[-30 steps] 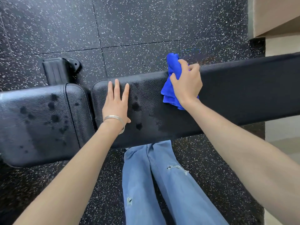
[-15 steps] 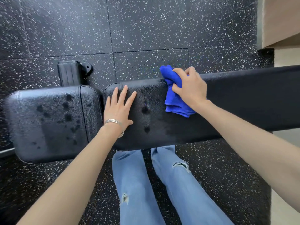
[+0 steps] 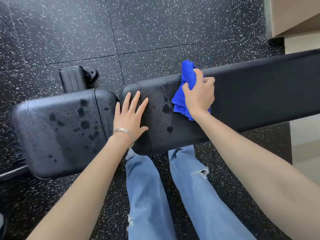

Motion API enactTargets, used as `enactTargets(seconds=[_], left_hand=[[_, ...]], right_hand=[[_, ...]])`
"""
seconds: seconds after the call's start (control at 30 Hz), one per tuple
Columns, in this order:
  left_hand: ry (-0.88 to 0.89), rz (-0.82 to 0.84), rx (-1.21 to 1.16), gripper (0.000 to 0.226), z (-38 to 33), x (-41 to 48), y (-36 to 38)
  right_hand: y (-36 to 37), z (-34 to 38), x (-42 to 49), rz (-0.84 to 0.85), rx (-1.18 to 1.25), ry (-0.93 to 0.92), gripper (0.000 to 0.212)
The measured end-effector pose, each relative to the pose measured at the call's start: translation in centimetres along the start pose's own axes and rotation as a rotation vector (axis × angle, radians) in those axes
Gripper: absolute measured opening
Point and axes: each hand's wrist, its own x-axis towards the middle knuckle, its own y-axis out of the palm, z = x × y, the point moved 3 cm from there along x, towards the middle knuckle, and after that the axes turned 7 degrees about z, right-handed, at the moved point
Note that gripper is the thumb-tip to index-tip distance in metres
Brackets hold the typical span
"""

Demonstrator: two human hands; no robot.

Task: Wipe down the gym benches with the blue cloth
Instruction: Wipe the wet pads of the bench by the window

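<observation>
Centrally, a black gym bench [image 3: 259, 94] runs across the view, its long back pad meeting a separate seat pad [image 3: 60, 132] at a narrow gap. Dark wet spots [image 3: 166, 108] dot both pads left of the cloth; the long pad to the right of it looks uniformly matte.

Left hand [image 3: 129, 116]: laid flat on the near end of the long pad just beside the gap, fingers straight and spread, thumb out to the right, grasping nothing. Thin silver bangles [image 3: 125, 134] circle the wrist.

Right hand [image 3: 199, 96]: reaching from the lower right with the forearm extended, fingers curled over the bunched blue cloth [image 3: 180, 101] and gripping it against the top of the long pad.

The cloth lies under and to the left of this hand. One end rises past the pad's far edge above the fingers, and loose folds show beside the wrist.

Blue jeans [image 3: 147, 187] stand against the bench's near side on speckled black rubber flooring [image 3: 155, 23].
</observation>
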Motion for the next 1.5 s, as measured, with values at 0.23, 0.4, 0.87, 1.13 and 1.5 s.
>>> enactTargets(seconds=[0.23, 0.4, 0.87, 1.13, 1.5], left_hand=[[0.05, 0.004, 0.086, 0.101, 3.3, -1.6, 1.1], [0.037, -0.014, 0.15, 0.104, 5.0, -2.0, 1.0], [-0.083, 0.05, 0.096, 0.113, 8.5, -2.5, 1.5], [-0.103, 0.024, 0.122, 0.121, 9.0, -2.7, 1.5], [-0.063, 0.018, 0.128, 0.12, 9.2, -2.7, 1.7]], right_hand=[[5.6, 5.4, -6.8, 0.094, -0.118, -0.294, 0.049], [4.2, 5.7, -5.8, 0.169, -0.086, -0.322, 0.047], [3.2, 5.4, -2.5, -0.087, 0.026, 0.138, 0.045], [9.4, 12.0, -9.0, -0.008, -0.091, -0.279, 0.047], [2.7, 8.4, 0.4, 0.074, -0.112, -0.035, 0.044]])
